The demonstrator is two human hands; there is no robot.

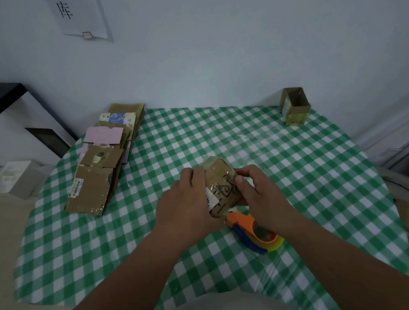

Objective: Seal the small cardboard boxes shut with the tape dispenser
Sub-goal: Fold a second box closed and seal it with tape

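A sheet of paper (80, 17) on the wall above the table's far left corner bears one large handwritten black character, 库; the small cardboard box (221, 185) over the middle of the table carries black marker handwriting on its taped top face, too tangled to read, and a white label (210, 200) with print too small to make out; the nearest flattened carton (89, 188) by the left edge has a barcode sticker (76, 188), its digits illegible.
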